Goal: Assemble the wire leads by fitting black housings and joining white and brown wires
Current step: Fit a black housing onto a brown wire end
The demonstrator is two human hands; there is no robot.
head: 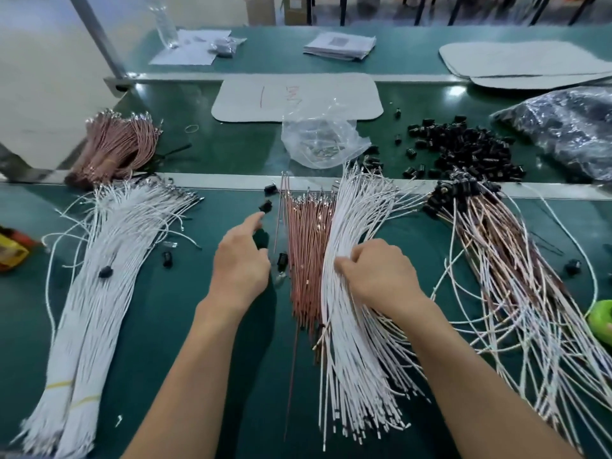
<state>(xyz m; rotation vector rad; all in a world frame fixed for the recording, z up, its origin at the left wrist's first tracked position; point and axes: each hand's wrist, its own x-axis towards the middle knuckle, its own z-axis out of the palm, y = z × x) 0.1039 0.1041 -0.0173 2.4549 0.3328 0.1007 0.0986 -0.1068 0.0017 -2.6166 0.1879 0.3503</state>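
Observation:
A loose fan of white wires (351,246) and a bundle of brown wires (306,240) lie side by side at the centre of the green table. My right hand (381,276) rests on the white wires, its fingers curled into them. My left hand (241,263) hovers just left of the brown wires, index finger stretched toward a small black housing (265,206). Other loose housings (281,260) lie near it. A heap of black housings (463,144) sits at the back right. Finished leads with housings (503,260) spread at the right.
A banded bundle of white wires (99,276) lies at the left, another brown bundle (116,147) behind it. A clear plastic bag (321,137), a grey mat (298,97) and a dark bag (569,127) lie beyond. A green tape roll (601,321) sits at the right edge.

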